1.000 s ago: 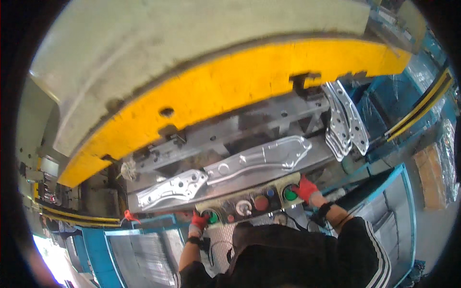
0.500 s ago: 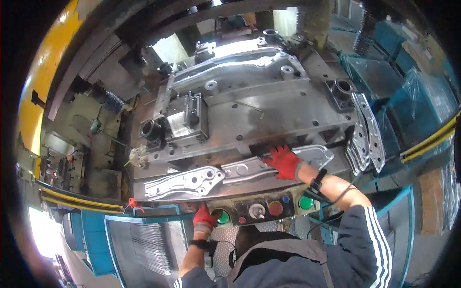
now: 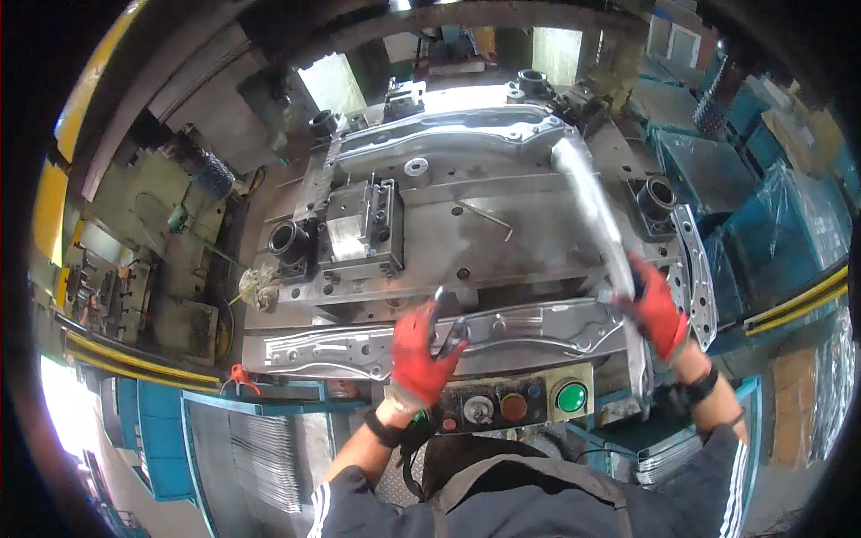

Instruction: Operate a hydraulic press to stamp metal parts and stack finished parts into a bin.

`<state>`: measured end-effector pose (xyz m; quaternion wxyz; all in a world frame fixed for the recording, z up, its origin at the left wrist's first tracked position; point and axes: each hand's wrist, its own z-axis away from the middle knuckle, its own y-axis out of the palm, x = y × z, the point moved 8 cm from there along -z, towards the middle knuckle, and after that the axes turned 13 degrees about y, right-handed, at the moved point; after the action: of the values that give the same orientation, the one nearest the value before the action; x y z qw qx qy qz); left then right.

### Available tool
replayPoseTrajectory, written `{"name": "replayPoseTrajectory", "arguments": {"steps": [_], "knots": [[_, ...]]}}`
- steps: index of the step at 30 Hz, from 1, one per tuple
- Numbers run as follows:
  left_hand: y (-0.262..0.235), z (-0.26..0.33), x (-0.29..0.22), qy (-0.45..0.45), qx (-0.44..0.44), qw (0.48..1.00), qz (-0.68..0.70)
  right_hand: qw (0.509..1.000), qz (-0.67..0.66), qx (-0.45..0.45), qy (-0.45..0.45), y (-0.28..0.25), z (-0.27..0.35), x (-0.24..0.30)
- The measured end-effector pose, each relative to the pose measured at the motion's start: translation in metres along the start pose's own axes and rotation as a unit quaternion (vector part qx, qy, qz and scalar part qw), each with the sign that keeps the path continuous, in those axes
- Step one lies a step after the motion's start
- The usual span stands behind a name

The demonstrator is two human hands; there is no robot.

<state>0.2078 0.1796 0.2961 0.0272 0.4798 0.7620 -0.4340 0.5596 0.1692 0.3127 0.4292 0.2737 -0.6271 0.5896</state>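
My right hand (image 3: 653, 309), in a red glove with dark fingertips, is closed round a long silver stamped metal part (image 3: 587, 193). That part is smeared by motion and slants from the far right of the die down past the control panel. Over the near ledge, my left hand (image 3: 421, 350), also red-gloved, is held with thumb and fingers apart and nothing between them. Below and around it another long stamped metal panel (image 3: 529, 328) lies lengthwise along the ledge, partly hidden by the hand. A further stamped panel (image 3: 448, 131) rests at the back of the die.
The steel die bed (image 3: 538, 233) carries a block fixture (image 3: 359, 224), an L-shaped hex key (image 3: 489, 218) and round guide bushings (image 3: 657, 197). Stamped parts (image 3: 695, 278) lean at the right edge. A button panel (image 3: 502, 403) is in front; racked sheet parts (image 3: 265, 457) stand lower left.
My left hand has risen from beside the green button to above the ledge. My right hand has moved right and now holds a long stamped part. The ledge parts are differently arranged.
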Motion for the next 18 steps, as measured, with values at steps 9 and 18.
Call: {"name": "replayPoseTrajectory", "arguments": {"steps": [9,18], "knots": [[0.112,-0.130,-0.143,0.124,0.136,0.976,0.114,0.955,-0.084,0.085,-0.272,-0.005,-0.114,0.028],[0.151,-0.092,-0.143,0.178,0.013,0.971,0.161,0.950,-0.266,0.163,-0.002,0.036,-0.152,-0.015]]}}
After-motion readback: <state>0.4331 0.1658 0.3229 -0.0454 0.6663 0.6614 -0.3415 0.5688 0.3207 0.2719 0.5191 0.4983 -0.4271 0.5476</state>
